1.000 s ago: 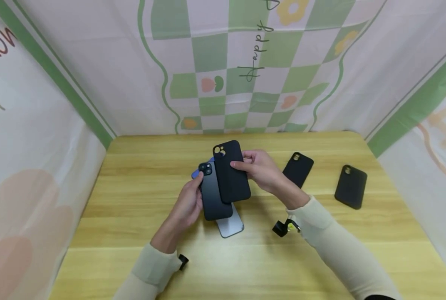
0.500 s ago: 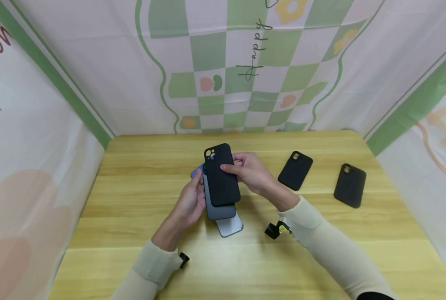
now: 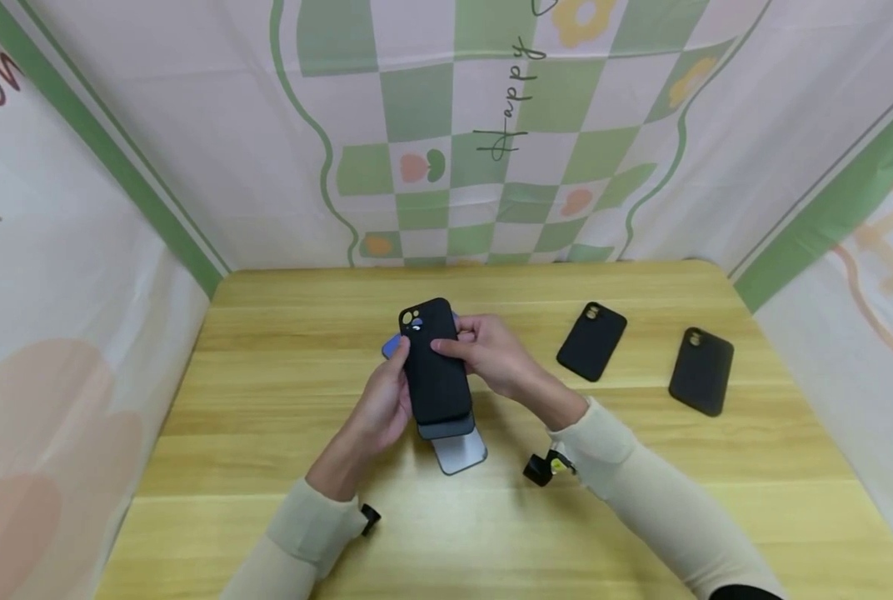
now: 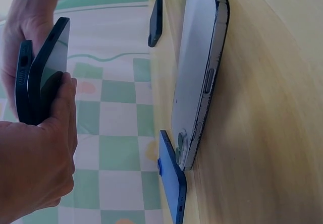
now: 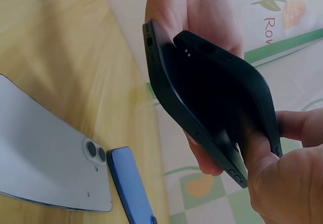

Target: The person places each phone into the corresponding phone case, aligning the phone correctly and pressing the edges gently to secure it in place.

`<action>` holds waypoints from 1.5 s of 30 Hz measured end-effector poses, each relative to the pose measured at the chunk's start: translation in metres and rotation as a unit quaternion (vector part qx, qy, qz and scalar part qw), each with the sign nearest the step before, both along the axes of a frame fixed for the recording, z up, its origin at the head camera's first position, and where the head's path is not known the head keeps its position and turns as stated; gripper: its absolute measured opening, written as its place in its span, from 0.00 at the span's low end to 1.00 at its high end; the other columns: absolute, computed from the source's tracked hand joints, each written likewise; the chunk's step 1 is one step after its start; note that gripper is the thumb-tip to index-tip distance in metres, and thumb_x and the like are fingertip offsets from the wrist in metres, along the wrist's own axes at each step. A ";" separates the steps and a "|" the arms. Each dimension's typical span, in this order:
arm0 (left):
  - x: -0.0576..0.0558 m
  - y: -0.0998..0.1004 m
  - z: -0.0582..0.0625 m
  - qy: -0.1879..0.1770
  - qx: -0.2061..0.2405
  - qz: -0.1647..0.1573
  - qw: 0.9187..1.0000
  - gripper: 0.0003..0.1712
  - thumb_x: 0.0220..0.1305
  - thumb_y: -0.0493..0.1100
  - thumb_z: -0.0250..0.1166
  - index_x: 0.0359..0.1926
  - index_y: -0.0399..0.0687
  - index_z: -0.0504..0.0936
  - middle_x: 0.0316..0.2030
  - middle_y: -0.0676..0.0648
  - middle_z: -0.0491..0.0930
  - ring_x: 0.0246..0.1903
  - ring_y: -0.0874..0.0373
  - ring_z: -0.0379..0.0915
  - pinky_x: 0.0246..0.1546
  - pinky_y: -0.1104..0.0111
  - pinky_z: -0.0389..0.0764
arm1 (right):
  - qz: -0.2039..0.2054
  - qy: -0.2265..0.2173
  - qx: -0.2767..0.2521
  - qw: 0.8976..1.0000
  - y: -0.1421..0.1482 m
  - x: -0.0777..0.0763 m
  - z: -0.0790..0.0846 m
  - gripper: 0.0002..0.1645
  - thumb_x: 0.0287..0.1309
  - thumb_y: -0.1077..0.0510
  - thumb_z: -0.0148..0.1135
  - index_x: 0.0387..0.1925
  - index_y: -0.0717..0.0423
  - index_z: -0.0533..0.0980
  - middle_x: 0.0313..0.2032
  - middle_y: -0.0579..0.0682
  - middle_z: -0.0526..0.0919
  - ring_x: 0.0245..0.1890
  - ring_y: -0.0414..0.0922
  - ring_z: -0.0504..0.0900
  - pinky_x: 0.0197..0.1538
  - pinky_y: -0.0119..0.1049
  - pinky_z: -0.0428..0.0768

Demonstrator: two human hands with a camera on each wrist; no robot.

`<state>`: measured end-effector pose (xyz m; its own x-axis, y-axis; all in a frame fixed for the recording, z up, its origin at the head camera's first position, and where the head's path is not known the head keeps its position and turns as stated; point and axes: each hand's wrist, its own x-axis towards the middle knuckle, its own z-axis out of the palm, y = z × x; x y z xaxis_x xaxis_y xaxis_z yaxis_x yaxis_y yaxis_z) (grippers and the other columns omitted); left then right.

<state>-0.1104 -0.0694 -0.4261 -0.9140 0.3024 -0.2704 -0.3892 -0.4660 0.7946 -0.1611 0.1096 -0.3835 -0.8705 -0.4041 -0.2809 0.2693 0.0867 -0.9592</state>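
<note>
My left hand (image 3: pixel 382 404) grips a dark phone (image 3: pixel 446 428) along its left side, thumb near the top. In my right hand (image 3: pixel 495 354) is a black phone case (image 3: pixel 437 375) with camera cutouts, pinched at its right edge. The case lies over the phone's back in the head view and hides all but the bottom strip. In the right wrist view the case (image 5: pixel 260 93) and the phone (image 5: pixel 174 103) stand at an angle, a wedge-shaped gap between them; a right finger reaches inside the case.
Under the hands, a silver-white phone (image 3: pixel 461 454) and a blue phone (image 3: pixel 391 346) lie on the wooden table (image 3: pixel 266 350). To the right are two more black phone cases, one nearer (image 3: pixel 591 342) and one farther out (image 3: pixel 701 371). A patterned cloth (image 3: pixel 424 108) hangs behind.
My right hand has moved left and slightly down with the case, which now covers most of the phone's back. My left hand has stayed nearly in place, holding the phone.
</note>
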 end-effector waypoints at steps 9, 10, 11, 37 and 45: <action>-0.001 0.000 0.001 -0.006 -0.012 0.001 1.000 0.30 0.89 0.53 0.40 0.78 0.39 0.61 0.71 0.39 0.73 0.69 0.54 0.72 0.64 0.63 0.81 | 0.005 -0.005 0.012 1.000 -0.001 0.003 -0.003 0.12 0.72 0.68 0.63 0.52 0.74 0.78 0.32 0.54 0.91 0.34 0.44 0.92 0.40 0.37 0.91; -0.001 0.000 0.001 -0.007 -0.016 -0.001 1.000 0.30 0.89 0.52 0.40 0.78 0.38 0.61 0.71 0.39 0.73 0.69 0.53 0.72 0.65 0.62 0.80 | 0.006 -0.004 0.013 1.000 -0.001 0.003 -0.003 0.12 0.72 0.68 0.63 0.52 0.74 0.78 0.33 0.54 0.91 0.34 0.44 0.92 0.40 0.37 0.91; -0.001 0.000 0.001 -0.007 -0.020 -0.004 1.000 0.30 0.89 0.52 0.40 0.78 0.38 0.60 0.71 0.39 0.72 0.69 0.53 0.71 0.66 0.62 0.80 | 0.007 -0.004 0.014 1.000 -0.001 0.003 -0.003 0.13 0.72 0.68 0.63 0.52 0.74 0.78 0.33 0.55 0.91 0.35 0.44 0.92 0.41 0.37 0.91; 0.001 0.000 0.000 0.005 -0.033 -0.021 0.999 0.29 0.89 0.47 0.41 0.77 0.31 0.58 0.73 0.36 0.70 0.73 0.47 0.67 0.70 0.59 0.76 | -0.009 0.264 0.271 0.926 0.022 -0.017 0.008 0.16 0.71 0.49 0.69 0.47 0.57 0.89 0.35 0.52 0.91 0.31 0.48 0.90 0.34 0.38 0.88; 0.002 0.002 0.002 0.012 -0.045 -0.023 0.999 0.28 0.89 0.45 0.42 0.77 0.30 0.60 0.72 0.34 0.71 0.73 0.45 0.67 0.67 0.62 0.78 | 0.013 0.200 0.233 0.952 0.021 -0.023 0.005 0.15 0.74 0.52 0.67 0.46 0.60 0.88 0.34 0.53 0.91 0.30 0.46 0.90 0.35 0.38 0.91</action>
<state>-0.1080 -0.0679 -0.4238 -0.9061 0.3198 -0.2769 -0.3892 -0.3735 0.8421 -0.1838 0.1310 -0.3782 -0.9368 -0.3398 -0.0832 -0.1175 0.5297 -0.8400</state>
